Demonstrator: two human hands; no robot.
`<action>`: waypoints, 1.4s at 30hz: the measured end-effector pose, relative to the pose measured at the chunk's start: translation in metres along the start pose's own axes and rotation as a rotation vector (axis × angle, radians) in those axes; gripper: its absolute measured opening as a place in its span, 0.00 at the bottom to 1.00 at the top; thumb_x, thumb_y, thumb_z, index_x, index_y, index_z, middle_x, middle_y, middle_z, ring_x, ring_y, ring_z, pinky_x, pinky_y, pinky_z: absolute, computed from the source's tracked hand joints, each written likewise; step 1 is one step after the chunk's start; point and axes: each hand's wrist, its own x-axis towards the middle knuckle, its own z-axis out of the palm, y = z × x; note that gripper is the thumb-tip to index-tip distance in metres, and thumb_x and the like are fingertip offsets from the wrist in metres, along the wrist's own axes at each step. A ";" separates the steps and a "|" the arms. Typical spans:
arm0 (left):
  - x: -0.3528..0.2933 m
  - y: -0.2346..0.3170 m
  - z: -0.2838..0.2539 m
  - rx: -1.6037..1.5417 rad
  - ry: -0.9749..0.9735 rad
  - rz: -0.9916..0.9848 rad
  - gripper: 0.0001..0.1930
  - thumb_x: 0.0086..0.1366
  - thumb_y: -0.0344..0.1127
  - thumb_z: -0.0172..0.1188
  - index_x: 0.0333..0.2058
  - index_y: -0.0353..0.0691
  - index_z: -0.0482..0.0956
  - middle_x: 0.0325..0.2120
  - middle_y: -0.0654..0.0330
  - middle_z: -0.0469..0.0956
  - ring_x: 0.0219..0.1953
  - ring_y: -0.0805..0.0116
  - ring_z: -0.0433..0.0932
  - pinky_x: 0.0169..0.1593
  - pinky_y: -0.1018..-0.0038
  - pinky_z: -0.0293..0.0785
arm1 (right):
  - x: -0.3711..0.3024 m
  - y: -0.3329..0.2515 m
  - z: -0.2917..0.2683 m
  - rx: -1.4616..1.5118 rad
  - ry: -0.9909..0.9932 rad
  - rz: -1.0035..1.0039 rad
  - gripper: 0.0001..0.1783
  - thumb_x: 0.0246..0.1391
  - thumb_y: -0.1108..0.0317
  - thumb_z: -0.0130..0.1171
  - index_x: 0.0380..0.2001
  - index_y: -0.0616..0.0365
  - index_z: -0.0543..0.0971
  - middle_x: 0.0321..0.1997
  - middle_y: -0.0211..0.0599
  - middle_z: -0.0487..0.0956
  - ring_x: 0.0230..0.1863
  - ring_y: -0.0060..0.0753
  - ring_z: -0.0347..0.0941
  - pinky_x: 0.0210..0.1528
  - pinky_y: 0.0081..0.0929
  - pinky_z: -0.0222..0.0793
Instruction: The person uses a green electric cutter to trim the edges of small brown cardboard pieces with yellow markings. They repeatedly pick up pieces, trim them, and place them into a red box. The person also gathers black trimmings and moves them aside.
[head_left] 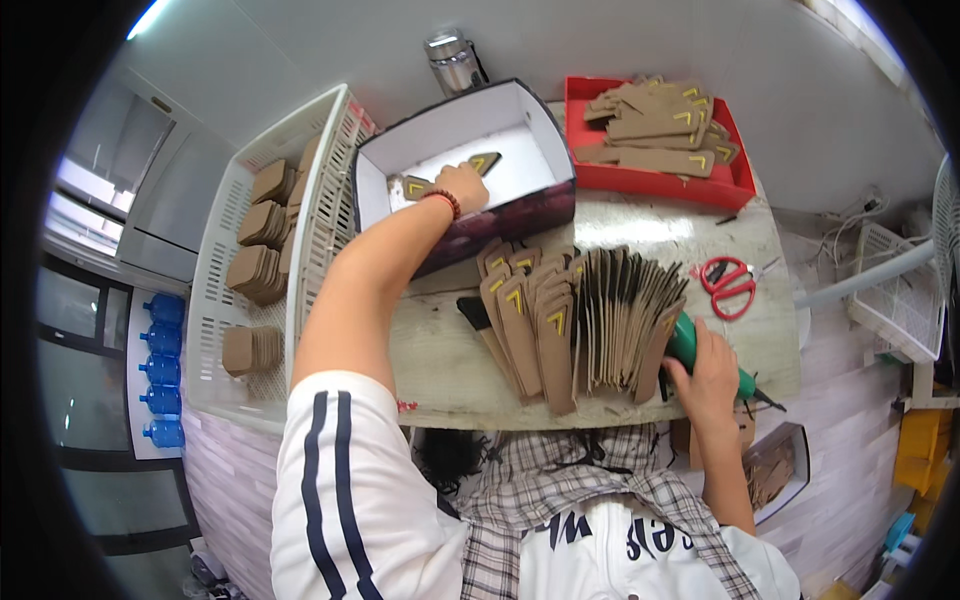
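My left hand (462, 187) reaches into a dark-sided box (510, 110) with a white inside. Its curled fingers close on a brown strip (485, 162) with a yellow angle mark; the fingertips are mostly hidden. Another marked strip (416, 187) lies beside the wrist. On the near part of the table, a row of brown strips (610, 320) stands packed on edge, with several looser ones (515, 310) leaning at its left. At the row's right end my right hand (708, 375) is wrapped round a green corded hand tool (683, 340), covering its middle.
Red-handled scissors (728, 288) lie at the table's right. Behind is a red tray (655, 185) of marked strips. A white crate (300, 290) on the left holds stacked brown pieces. A metal flask (455, 65) stands behind the box. An open box (775, 465) sits below, right.
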 end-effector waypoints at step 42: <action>-0.286 0.057 0.078 -0.755 0.702 0.079 0.16 0.59 0.42 0.60 0.39 0.35 0.75 0.38 0.53 0.72 0.39 0.52 0.75 0.39 0.60 0.70 | -0.100 0.061 -0.078 0.618 -0.238 0.573 0.20 0.48 0.58 0.63 0.38 0.62 0.75 0.24 0.31 0.73 0.27 0.22 0.69 0.31 0.24 0.66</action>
